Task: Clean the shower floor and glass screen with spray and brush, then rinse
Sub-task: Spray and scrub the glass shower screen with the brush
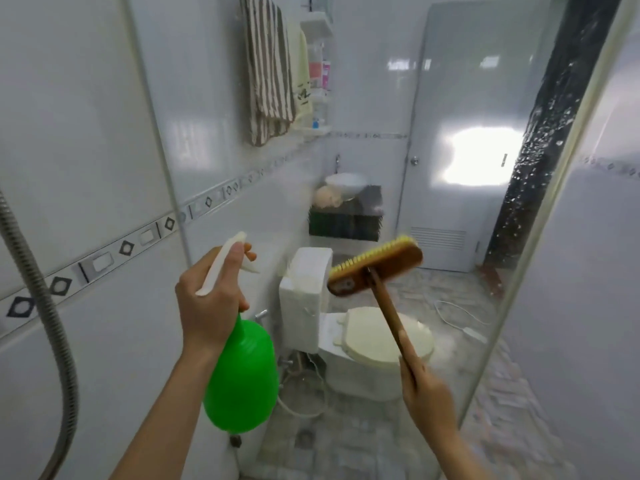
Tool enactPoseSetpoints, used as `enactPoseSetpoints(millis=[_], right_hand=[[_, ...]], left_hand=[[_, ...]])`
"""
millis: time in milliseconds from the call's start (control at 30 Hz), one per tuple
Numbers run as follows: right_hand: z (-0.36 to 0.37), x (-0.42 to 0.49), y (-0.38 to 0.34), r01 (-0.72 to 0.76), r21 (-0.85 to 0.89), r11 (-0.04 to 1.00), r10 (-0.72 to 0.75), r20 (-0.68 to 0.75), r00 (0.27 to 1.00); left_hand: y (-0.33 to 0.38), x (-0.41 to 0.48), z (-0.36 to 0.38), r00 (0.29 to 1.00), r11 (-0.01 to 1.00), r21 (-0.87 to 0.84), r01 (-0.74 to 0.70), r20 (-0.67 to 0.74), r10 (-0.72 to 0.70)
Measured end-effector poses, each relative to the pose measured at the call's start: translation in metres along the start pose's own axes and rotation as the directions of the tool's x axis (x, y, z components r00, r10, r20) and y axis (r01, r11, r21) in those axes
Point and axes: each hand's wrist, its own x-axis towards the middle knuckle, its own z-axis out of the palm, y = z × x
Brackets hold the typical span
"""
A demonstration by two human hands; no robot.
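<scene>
My left hand (211, 299) grips the white trigger head of a green spray bottle (242, 375), nozzle aimed at the glass screen (346, 98) in front of me. My right hand (426, 386) holds the brown wooden handle of a scrubbing brush. The brush head (375, 266), with yellow bristles, is raised against the glass at about waist height. Droplets speckle the glass near its right edge (540, 161). The shower floor is mostly out of view below.
Beyond the glass stand a white toilet (346, 327), a small basin (346, 183) and a closed grey door (460, 133). Towels (273, 64) hang on the left wall. A metal shower hose (45, 306) hangs at far left. The screen's frame edge (554, 202) runs diagonally on the right.
</scene>
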Motion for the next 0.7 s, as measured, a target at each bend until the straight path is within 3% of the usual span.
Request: enactPoseSetpoints(millis=[100,200,300,467,600,700], right_hand=[[0.001,0.007,0.000,-0.021,0.024,0.999,0.022,-0.014,1.000],[-0.006,0.081,-0.022,0.089,0.073,0.993,-0.075,-0.177,0.981],[-0.015,0.111,-0.026,0.075,0.125,0.989,-0.039,-0.269,0.962],[-0.017,0.024,0.006,-0.046,0.207,0.977,0.089,-0.203,0.975],[-0.040,0.090,-0.001,0.024,0.181,0.983,0.031,-0.294,0.955],[-0.053,0.114,0.002,-0.012,0.203,0.979,0.089,-0.375,0.923]], left_hand=[[-0.002,-0.010,0.015,0.999,1.000,-0.009,0.003,0.037,-0.002],[-0.003,-0.015,0.033,0.997,1.000,0.008,0.001,0.078,-0.002],[-0.002,-0.019,0.050,0.995,1.000,-0.001,0.016,0.103,-0.016],[0.001,-0.027,0.071,0.989,0.998,-0.047,0.031,0.149,-0.023],[0.001,-0.033,0.085,0.983,0.997,-0.071,0.038,0.181,-0.025],[0.002,-0.037,0.089,0.982,0.997,-0.072,0.033,0.188,-0.019]])
